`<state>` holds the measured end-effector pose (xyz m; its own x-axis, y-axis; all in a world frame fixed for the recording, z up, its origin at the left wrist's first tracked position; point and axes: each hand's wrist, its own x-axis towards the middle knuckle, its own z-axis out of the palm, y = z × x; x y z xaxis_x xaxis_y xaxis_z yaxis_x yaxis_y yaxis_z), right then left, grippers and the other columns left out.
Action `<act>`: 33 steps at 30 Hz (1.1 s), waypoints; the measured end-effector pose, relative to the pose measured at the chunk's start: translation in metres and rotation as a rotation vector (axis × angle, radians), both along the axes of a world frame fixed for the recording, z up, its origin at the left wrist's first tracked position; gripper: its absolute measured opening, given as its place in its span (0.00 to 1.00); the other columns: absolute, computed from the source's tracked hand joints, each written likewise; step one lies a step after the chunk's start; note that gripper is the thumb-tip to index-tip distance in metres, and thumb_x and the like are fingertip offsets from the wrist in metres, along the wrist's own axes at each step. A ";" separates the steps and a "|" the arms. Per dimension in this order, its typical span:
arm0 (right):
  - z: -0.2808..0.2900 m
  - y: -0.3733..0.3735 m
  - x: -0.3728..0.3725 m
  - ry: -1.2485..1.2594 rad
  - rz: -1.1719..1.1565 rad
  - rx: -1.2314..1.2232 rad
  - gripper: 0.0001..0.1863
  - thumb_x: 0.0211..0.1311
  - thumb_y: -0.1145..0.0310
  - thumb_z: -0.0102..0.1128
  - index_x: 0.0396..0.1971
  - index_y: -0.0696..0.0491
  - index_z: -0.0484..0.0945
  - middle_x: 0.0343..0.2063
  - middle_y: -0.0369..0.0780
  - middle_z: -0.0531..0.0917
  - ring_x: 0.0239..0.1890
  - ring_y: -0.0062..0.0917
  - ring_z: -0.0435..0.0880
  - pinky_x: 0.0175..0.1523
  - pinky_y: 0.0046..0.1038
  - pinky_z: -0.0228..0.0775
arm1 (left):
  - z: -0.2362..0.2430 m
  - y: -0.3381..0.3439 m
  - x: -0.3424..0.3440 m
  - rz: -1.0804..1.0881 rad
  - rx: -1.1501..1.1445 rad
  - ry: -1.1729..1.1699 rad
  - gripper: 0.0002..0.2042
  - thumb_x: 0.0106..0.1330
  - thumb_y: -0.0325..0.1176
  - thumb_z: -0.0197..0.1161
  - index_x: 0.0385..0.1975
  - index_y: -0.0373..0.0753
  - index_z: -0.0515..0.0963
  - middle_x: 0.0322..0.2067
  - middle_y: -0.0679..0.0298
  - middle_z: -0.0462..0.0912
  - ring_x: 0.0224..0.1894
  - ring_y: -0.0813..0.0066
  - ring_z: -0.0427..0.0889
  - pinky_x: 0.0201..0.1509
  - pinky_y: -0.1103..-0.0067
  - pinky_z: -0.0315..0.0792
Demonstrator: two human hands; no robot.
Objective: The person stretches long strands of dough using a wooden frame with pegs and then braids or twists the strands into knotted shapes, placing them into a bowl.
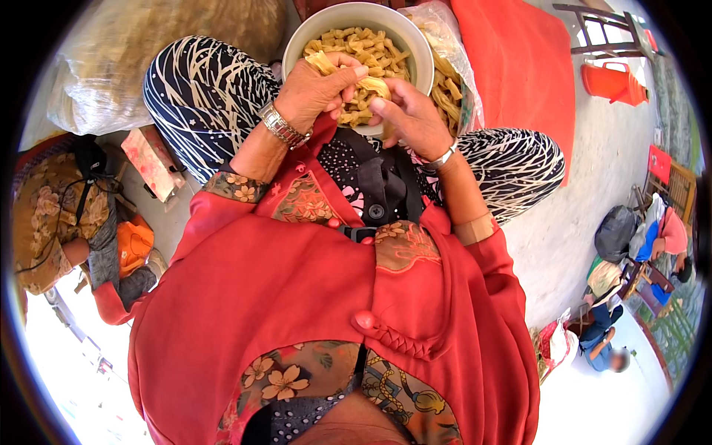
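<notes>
A pale yellow, folded strip bundle (373, 87) stretches between my two hands above a white basin (295, 46). My left hand (315, 90) has its fingers closed round the bundle's left part, with one end sticking up past the knuckles. At the other end, my right hand (415, 119) pinches it between thumb and fingers. In the basin lies a heap of similar yellow-brown pieces (361, 46), short and knotted-looking; I cannot tell what they are made of. The basin sits between my knees, partly hidden by my hands.
Right of the basin, an open clear plastic bag (473, 93) holds longer yellow strips (445, 87). A big filled plastic bag (163, 63) stands left. Red cloth (512, 67), a dark chair (612, 33) and an orange-red plastic container (615, 83) are at right. People sit left and far right.
</notes>
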<state>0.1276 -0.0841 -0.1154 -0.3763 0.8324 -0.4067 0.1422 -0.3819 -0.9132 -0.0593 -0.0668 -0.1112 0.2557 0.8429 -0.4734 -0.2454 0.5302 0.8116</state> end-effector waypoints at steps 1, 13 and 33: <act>0.007 0.006 -0.004 -0.070 0.092 -0.010 0.15 0.63 0.61 0.54 0.35 0.60 0.73 0.21 0.35 0.75 0.24 0.14 0.74 0.21 0.18 0.68 | 0.000 0.001 -0.002 0.005 0.009 -0.010 0.08 0.62 0.34 0.61 0.34 0.36 0.75 0.16 0.72 0.71 0.10 0.91 0.60 0.12 0.90 0.57; 0.067 0.053 0.006 -0.060 0.056 0.492 0.21 0.62 0.57 0.55 0.18 0.58 0.66 0.14 0.34 0.64 0.21 0.16 0.60 0.26 0.23 0.56 | 0.063 0.041 -0.036 0.279 0.192 -0.170 0.04 0.63 0.30 0.57 0.33 0.37 0.75 0.18 0.73 0.67 0.13 0.90 0.57 0.15 0.88 0.57; 0.033 0.207 0.034 -0.483 -0.230 0.665 0.16 0.58 0.58 0.56 0.22 0.57 0.77 0.13 0.37 0.72 0.16 0.19 0.67 0.24 0.26 0.60 | 0.056 0.197 -0.031 0.366 0.844 0.961 0.12 0.60 0.38 0.59 0.24 0.34 0.76 0.15 0.63 0.74 0.16 0.78 0.72 0.20 0.77 0.68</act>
